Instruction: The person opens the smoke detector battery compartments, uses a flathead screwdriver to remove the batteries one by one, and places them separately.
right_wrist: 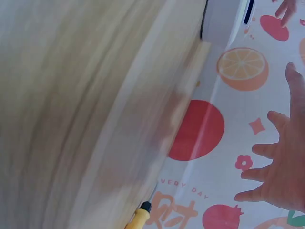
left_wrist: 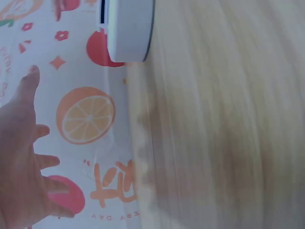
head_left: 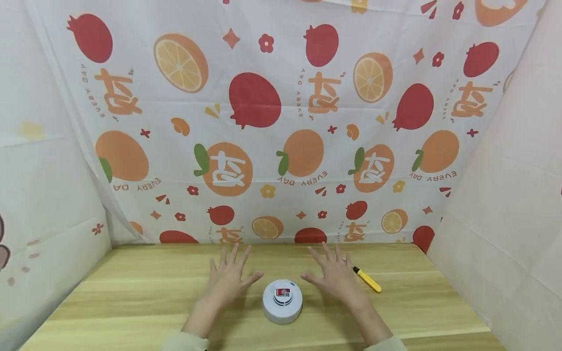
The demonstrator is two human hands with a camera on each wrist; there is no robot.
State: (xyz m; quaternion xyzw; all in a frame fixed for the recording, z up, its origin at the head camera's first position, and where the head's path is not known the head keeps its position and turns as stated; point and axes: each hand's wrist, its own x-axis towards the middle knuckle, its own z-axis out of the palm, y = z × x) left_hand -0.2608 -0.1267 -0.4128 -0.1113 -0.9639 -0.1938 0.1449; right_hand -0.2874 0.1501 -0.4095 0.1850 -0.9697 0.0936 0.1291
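Observation:
A round white smoke detector (head_left: 283,309) with a small red label on top sits on the wooden table, between the two hands. To its left, my left hand (head_left: 228,278) is held over the table with fingers spread straight, holding nothing. My right hand (head_left: 335,278) mirrors it on the other side, fingers spread too and holding nothing. Just right of that hand lies a screwdriver (head_left: 368,280) with a yellow handle and black collar, its thin shaft partly behind the fingers. The left wrist view catches the detector's side (left_wrist: 128,31) at the top.
The light wood tabletop (head_left: 145,292) runs back to a white cloth (head_left: 281,204) printed with oranges and red fruit. Pale cloth walls (head_left: 48,195) close off the left and right sides.

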